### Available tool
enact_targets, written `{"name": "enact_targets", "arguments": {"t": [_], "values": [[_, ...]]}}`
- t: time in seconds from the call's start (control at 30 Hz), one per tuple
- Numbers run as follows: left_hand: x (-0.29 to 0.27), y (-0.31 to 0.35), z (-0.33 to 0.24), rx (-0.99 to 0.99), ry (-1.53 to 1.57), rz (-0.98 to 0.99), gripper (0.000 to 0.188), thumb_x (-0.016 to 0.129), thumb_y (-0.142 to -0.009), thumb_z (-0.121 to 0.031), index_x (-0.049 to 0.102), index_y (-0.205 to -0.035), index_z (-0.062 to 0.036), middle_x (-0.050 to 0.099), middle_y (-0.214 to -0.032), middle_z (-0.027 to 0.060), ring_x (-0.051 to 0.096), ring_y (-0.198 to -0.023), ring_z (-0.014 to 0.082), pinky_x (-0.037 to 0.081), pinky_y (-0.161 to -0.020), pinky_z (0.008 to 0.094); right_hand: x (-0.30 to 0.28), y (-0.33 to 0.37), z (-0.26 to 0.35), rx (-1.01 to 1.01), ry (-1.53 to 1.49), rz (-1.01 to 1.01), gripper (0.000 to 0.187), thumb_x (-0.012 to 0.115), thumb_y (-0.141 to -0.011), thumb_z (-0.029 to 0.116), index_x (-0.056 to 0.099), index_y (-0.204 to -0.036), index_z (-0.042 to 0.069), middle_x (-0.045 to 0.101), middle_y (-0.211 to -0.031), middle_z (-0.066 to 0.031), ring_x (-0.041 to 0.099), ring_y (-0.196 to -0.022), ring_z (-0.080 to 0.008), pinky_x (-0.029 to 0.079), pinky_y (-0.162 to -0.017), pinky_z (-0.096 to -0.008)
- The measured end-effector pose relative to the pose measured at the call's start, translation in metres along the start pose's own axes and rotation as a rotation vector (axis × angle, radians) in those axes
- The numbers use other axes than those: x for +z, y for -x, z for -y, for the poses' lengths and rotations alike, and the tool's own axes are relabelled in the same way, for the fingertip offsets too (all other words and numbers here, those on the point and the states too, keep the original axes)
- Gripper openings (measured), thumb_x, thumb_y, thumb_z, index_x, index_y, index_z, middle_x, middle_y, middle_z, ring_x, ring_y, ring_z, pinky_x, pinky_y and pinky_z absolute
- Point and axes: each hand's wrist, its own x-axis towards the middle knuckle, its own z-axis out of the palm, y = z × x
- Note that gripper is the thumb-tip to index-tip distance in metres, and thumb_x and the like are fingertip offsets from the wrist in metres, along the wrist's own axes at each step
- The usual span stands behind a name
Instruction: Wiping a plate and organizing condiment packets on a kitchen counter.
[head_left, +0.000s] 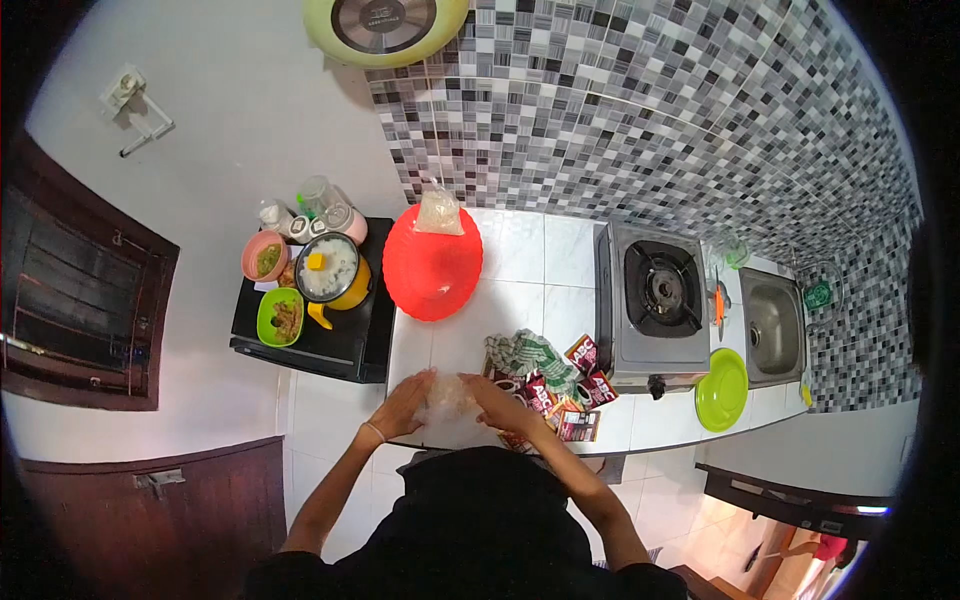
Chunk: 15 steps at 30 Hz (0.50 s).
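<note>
A clear plastic bag (pixel 450 402) with pale contents lies on the white-tiled counter close to me. On its left side rests my left hand (pixel 404 402), fingers stretched out and touching the plastic. My right hand (pixel 497 404) lies along the opposite side, fingers also extended. Neither hand is visibly wrapped around it. Just right of my right hand several red and dark sachets (pixel 541 396) are scattered, with a crumpled green-and-white checked cloth (pixel 537 357) among them. Beyond the bag stands a large red scalloped dish (pixel 430 270); a tied bag of pale grains (pixel 440 213) sits at its far rim.
Left, a black cabinet top (pixel 375 330) carries a yellow pot (pixel 350 295) with a glass lid, a green bowl (pixel 281 318), a pink bowl (pixel 265 258) and jars. Right are a gas stove (pixel 663 300), a green plate (pixel 721 392) and a steel sink (pixel 775 325).
</note>
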Motion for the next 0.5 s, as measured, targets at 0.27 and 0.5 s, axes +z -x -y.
{"name": "enact_targets", "arguments": {"t": [0.27,0.5], "values": [[0.034,-0.010,0.003,0.084,-0.017,-0.116,0.056,0.067,-0.090,-0.027,0.054,-0.142,-0.0094,0.054,-0.145,0.0185,0.049,-0.135,0.0387,0.038,-0.115,0.0438,0.040,-0.003,0.000,0.170,-0.058,-0.253,0.079,0.081,-0.074,0.010,0.046,-0.144,0.000,0.051,-0.143,-0.0221,0.048,-0.132,-0.0402,0.041,-0.111,-0.0435],[0.021,-0.026,0.005,-0.234,0.153,-0.255,0.025,0.061,-0.099,-0.022,0.076,-0.107,-0.0042,0.076,-0.094,0.0105,0.071,-0.084,0.0257,0.055,-0.082,0.0367,0.022,-0.004,-0.008,0.359,-0.361,-0.326,0.054,0.078,-0.089,0.025,0.058,-0.130,-0.003,0.067,-0.104,-0.0157,0.068,-0.094,-0.0266,0.054,-0.088,-0.0366]]}}
